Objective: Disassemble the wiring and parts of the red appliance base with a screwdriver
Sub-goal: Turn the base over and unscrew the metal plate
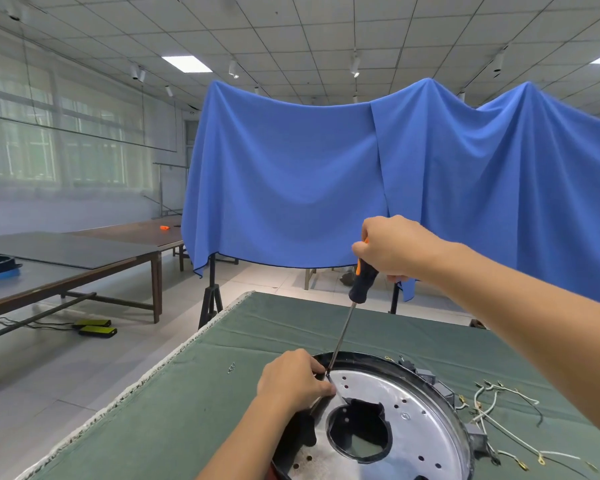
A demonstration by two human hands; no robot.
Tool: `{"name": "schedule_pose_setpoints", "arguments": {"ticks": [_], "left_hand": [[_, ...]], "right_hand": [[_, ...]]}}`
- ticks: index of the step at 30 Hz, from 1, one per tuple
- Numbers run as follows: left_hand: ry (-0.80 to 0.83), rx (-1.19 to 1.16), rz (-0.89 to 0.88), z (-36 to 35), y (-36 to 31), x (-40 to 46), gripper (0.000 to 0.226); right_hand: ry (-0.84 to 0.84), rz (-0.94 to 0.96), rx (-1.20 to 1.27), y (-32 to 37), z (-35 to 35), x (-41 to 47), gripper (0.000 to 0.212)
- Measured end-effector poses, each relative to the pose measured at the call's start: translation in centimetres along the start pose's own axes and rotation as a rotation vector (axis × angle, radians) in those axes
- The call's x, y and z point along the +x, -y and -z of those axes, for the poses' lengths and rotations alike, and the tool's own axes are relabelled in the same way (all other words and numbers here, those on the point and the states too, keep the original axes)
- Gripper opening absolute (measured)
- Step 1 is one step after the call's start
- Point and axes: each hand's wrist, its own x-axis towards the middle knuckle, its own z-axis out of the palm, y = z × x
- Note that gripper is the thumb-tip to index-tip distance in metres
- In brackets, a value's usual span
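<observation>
Screwdriver planted at the rim of the base

Base (413, 420) is parked on the green cloth (187, 393) at the near right of the table, underside up, so mostly a shiny metal plate with a black-edged hole in the middle is seen. Only a sliver of red is caught at the very bottom edge. The screwdriver (355, 296) is gripped by its black and orange handle in the right hand (392, 247), fingers wrapped fully round it, shaft tilted down with the tip set at the far left rim. The left hand (295, 379) is rested on that same rim, fingers curled and pinched right where the tip lands; what's pinched is too small to be made out. Loose white wires (499, 403) are scattered on the cloth just right of the base.
</observation>
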Motion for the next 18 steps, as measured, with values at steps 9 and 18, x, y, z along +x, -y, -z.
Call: {"name": "schedule_pose_setpoints", "arguments": {"ticks": [9,18], "left_hand": [[0.008,0.026,0.012,0.2,-0.2,0.1,0.046],[0.009,0.033,0.009,0.1,-0.1,0.3,0.046]], "right_hand": [[-0.104,-0.023,-0.039,0.4,-0.9,-0.3,0.035],[0.129,0.031,0.329,0.9,0.1,-0.4,0.028]]}}
